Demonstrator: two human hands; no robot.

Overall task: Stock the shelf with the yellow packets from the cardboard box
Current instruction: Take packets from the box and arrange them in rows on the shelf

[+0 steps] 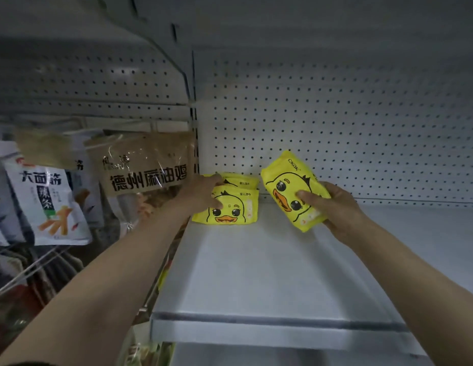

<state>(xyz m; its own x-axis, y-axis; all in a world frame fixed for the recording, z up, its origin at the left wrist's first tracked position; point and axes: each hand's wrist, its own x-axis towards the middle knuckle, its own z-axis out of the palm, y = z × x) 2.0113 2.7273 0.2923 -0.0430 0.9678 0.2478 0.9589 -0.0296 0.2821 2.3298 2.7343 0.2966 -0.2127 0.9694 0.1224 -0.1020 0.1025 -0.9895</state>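
The shelf is a pale grey metal deck w/ a raised front lip, seen from above and slightly left; most of its top shows bare metal. Behind it stands a white pegboard back panel, rows of small holes, meeting the deck at the rear edge. A vertical upright splits this bay from the next one on the left, and the underside of a higher shelf closes the top of the view; light is dim and bluish. At the rear left corner of the deck lies a stack of yellow packets, duck-face print up, flat, at least two high, back edge near the pegboard. The left hand rests on the stack's left side, fingers curled over the top packet's left part, thumb on the print. The right hand grips another yellow packet, thumb across the duck face, fingers wrapped behind; that packet is tilted, top end leaning toward the back panel, lower end just over the deck, right of the stack and not touching it. Hands are apart, one per packet. In the left bay hang other goods: a brown bag w/ black characters and a white snack bag w/ orange sticks printed on it, both on wire hooks. The cardboard box can't be made out.
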